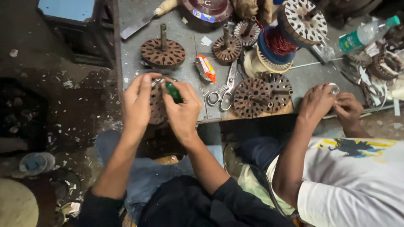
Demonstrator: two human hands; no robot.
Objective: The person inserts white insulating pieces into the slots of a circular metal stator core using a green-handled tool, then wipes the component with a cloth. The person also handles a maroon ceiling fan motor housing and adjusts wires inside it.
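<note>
Both of the person's hands are at the near edge of the grey worktop (185, 88), working on a rusty slotted motor core (157, 107) that lies flat between them. Left hand (136, 101): fingers curled over the core's left rim, grip narrow and steadying it; a glint of metal shows under the fingertips, too small to identify. Right hand (183, 111): grip closed on a green-handled tool (173, 92), handle tilted up and away from the wrist, tip hidden against the core, so the kind of tool cannot be told. Judgement: the step in hand is working the tool into the core's slots or centre while the other hand braces it. The next move seems to call for firm downward pressure with the core held from turning or sliding off the edge. Nearby on the worktop: a similar core on a shaft (163, 51), scissors (223, 90), a small orange packet (205, 68), and a larger slotted disc (261, 96). To the right, a co-worker in a white shirt (353, 180) handles a small ring-shaped part (334, 88) with both hands.
</note>
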